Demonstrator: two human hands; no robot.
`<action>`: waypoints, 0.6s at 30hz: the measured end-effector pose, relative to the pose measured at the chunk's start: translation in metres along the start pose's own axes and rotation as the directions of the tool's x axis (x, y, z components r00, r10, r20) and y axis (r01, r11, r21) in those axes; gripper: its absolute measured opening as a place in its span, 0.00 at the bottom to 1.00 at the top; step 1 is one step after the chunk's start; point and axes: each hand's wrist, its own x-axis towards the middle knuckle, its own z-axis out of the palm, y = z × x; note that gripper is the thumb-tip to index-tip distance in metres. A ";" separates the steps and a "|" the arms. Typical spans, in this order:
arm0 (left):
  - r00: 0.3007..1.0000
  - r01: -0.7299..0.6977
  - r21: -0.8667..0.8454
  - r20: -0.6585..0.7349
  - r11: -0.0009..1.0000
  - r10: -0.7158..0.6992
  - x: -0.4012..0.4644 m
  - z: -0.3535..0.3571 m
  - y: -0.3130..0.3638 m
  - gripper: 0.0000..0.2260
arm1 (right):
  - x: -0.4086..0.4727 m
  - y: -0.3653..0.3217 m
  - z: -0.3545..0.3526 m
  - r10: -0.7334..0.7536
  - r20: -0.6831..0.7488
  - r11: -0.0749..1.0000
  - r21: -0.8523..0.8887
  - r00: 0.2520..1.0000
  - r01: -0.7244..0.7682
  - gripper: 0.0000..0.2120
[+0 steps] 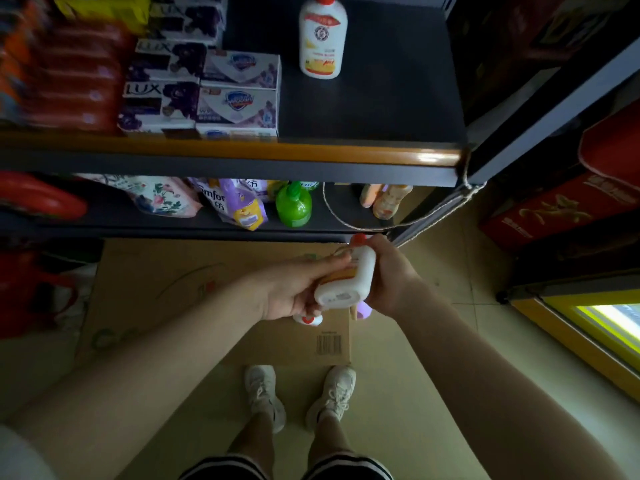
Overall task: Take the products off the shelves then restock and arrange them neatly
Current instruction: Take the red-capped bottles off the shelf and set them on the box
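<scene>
Single head cam, wide-angle, pitched steeply down-forward. Both hands, left hand and right hand, sit close at frame centre; shelf above and beyond them, shoes below, nearer the wearer.

Upper shelf right part: open, one white bottle at rear.
Left part: blocked by soap boxes.
</scene>
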 end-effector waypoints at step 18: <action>0.598 0.272 0.958 -0.242 0.090 0.764 0.007 -0.074 -0.045 0.21 | 0.083 0.003 -0.029 -0.675 0.228 -0.038 -0.960 0.702 0.276 0.11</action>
